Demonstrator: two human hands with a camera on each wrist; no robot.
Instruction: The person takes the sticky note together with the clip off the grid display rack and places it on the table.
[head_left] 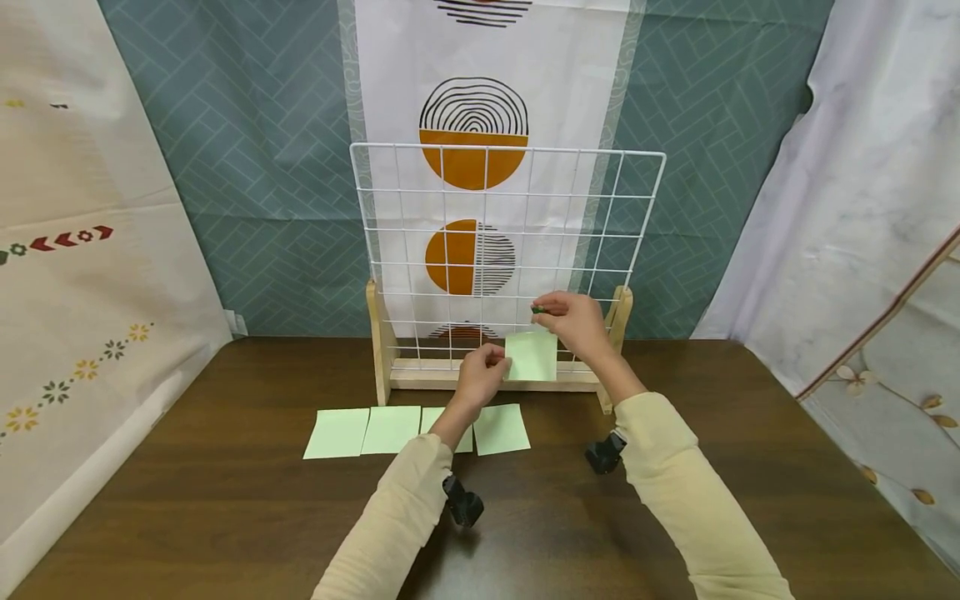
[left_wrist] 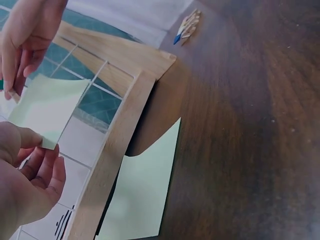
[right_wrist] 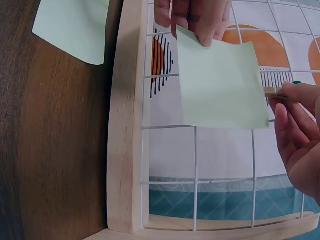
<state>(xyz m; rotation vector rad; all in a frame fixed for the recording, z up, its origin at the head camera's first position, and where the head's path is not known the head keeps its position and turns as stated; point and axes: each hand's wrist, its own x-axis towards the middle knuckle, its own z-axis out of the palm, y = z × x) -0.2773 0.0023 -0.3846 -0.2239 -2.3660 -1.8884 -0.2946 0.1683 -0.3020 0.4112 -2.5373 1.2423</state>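
Observation:
A light green paper note (head_left: 532,357) stands upright against the lower part of a white wire grid (head_left: 570,151). My left hand (head_left: 480,375) pinches the note's lower left corner between thumb and fingers. Just above the note, my right hand (head_left: 573,325) pinches a small wooden clothespin (right_wrist: 272,91) with a green part showing at the fingertips. The right wrist view has the clothespin's tip right at the note's top edge. Both hands are in front of the grid.
Wooden feet (head_left: 381,350) and a wooden base bar (right_wrist: 125,125) support the grid. Several green notes (head_left: 337,433) lie in a row on the dark table (head_left: 225,517), one partly behind the left wrist. A small pile of clothespins (left_wrist: 187,27) lies beyond the stand's foot.

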